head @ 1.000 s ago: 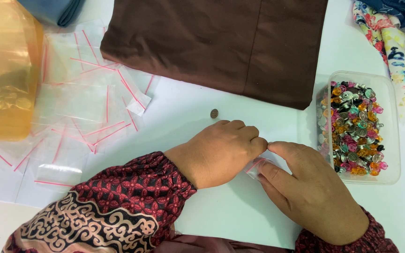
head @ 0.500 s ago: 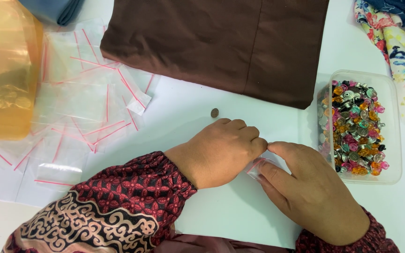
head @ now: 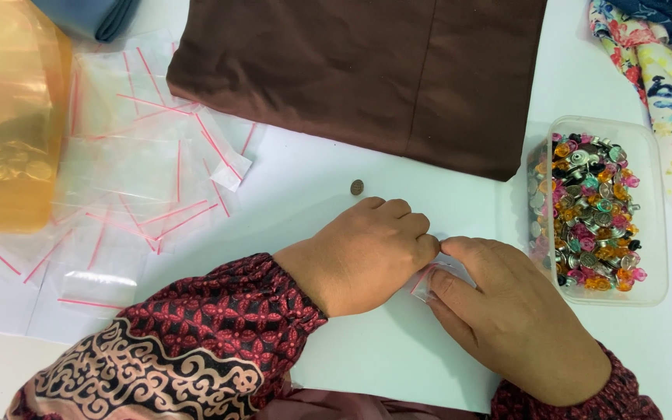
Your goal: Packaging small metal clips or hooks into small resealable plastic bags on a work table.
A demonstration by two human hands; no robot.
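White tabletop [head: 328, 179] fills the view, with a folded dark brown cloth [head: 367, 70] lying across its upper middle. Both hands meet below that cloth: the left hand [head: 367, 253] and right hand [head: 507, 319] each pinch a small clear plastic zip bag with a red strip [head: 439, 274], fingertips pressed together over it. Most of the bag is hidden under the fingers, so its long axis seems to run from lower left to upper right, but I cannot tell for sure. A small round brown button [head: 357, 187] sits alone on the table just above the left knuckles. To the right stands a clear plastic tub of mixed coloured buttons [head: 596, 210]. At left, empty clear zip bags with red strips [head: 141, 171] lie scattered beside an orange translucent plastic bag [head: 9, 117]
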